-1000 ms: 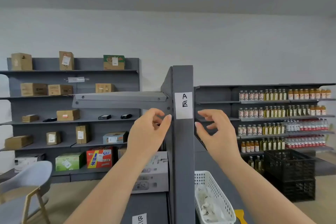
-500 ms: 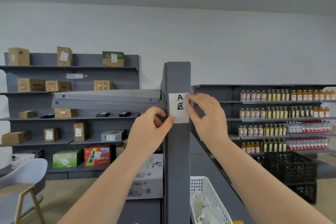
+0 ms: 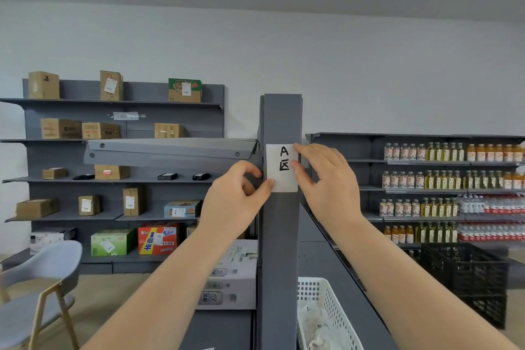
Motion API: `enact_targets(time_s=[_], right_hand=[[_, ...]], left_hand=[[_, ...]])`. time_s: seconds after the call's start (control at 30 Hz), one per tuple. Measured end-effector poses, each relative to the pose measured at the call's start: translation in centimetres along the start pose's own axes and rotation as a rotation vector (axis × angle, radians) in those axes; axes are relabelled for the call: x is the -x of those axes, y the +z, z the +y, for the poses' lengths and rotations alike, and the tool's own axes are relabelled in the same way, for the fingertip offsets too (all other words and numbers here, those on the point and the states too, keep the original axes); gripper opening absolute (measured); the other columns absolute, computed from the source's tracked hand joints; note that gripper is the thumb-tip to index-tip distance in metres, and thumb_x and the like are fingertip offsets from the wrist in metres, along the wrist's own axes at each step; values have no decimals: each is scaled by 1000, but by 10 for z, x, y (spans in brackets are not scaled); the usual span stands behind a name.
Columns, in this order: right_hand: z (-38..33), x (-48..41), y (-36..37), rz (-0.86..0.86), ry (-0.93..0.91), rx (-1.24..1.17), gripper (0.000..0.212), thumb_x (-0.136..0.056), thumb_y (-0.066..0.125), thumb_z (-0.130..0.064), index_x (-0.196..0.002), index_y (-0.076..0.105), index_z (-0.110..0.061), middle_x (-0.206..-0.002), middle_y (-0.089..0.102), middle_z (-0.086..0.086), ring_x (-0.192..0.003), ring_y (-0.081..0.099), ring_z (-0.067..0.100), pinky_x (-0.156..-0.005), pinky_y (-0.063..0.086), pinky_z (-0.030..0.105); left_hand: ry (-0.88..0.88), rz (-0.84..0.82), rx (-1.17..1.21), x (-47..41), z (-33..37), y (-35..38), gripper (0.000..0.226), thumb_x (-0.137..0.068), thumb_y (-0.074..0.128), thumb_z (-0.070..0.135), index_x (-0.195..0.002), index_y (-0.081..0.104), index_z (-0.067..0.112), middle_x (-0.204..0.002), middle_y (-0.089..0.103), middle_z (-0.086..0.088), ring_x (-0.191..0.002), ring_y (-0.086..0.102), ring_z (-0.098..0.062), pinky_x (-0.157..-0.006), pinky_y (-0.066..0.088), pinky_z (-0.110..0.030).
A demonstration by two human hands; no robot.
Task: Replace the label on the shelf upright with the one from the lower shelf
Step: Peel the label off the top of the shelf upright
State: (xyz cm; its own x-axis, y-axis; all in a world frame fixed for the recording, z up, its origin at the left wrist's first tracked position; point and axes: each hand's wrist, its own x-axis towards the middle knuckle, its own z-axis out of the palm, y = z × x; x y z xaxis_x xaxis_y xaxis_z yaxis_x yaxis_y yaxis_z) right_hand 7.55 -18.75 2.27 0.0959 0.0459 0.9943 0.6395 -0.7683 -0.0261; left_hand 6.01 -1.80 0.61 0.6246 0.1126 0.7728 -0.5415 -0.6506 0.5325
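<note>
White paper with a black "A" and a second black mark made up the label (image 3: 282, 167), and it sat flat on the front of the grey shelf upright (image 3: 281, 250), high up near the top. The left hand (image 3: 235, 202) was curled at the label's lower left corner, with the thumb tip pressed on that corner and the other fingers bent in behind the post. The right hand (image 3: 326, 179) was at the label's right edge, its fingertips (image 3: 297, 148) touching the top right corner and the middle of that edge. Neither hand had pulled the label off; both only pinched or pressed its edges.

A grey shelf board (image 3: 170, 152) stuck out to the left of the upright, just above the left hand. Near the bottom, right of the post, was a white basket (image 3: 338, 310) with some pale things inside. Far off on the left, brown boxes (image 3: 61, 128) stood on grey shelves. Far off on the right were rows of bottles (image 3: 426, 179) and a black crate (image 3: 466, 278). A grey chair (image 3: 37, 287) stood at the near left.
</note>
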Motion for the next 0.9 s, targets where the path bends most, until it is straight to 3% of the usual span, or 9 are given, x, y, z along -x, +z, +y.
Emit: enact_targets(time_s=[0.3, 0.43, 0.53, 0.9], right_hand=[[1, -3, 1, -14, 32, -37, 19, -89, 63, -20, -107, 67, -13, -104, 71, 2, -96, 61, 21, -80, 52, 34], [1, -3, 0, -11, 45, -85, 9, -89, 63, -18, -95, 67, -13, -97, 70, 0, -90, 59, 17, -77, 50, 32], [3, -1, 0, -3, 44, -91, 17, -89, 64, -18, -105, 68, -14, -104, 71, 1, -96, 62, 18, -81, 53, 32], [13, 0, 7, 117, -163, 60, 20, -88, 62, -20, -103, 71, -8, -93, 75, 5, -81, 69, 23, -68, 53, 38]], left_hand=[[0, 13, -15, 1, 2, 0, 21, -81, 67, 48, -89, 50, 38, -66, 67, 1, -60, 64, -11, -61, 56, -32], [-1, 14, -11, 2, 2, 2, 21, -81, 67, 48, -89, 50, 38, -66, 67, 1, -59, 64, -11, -59, 55, -29], [2, 20, -10, 3, 2, 1, 21, -81, 68, 48, -89, 51, 38, -65, 66, 1, -60, 64, -11, -59, 55, -29], [22, 49, -19, 2, 0, 3, 23, -80, 68, 48, -88, 49, 39, -64, 66, 3, -59, 64, -8, -58, 55, -27]])
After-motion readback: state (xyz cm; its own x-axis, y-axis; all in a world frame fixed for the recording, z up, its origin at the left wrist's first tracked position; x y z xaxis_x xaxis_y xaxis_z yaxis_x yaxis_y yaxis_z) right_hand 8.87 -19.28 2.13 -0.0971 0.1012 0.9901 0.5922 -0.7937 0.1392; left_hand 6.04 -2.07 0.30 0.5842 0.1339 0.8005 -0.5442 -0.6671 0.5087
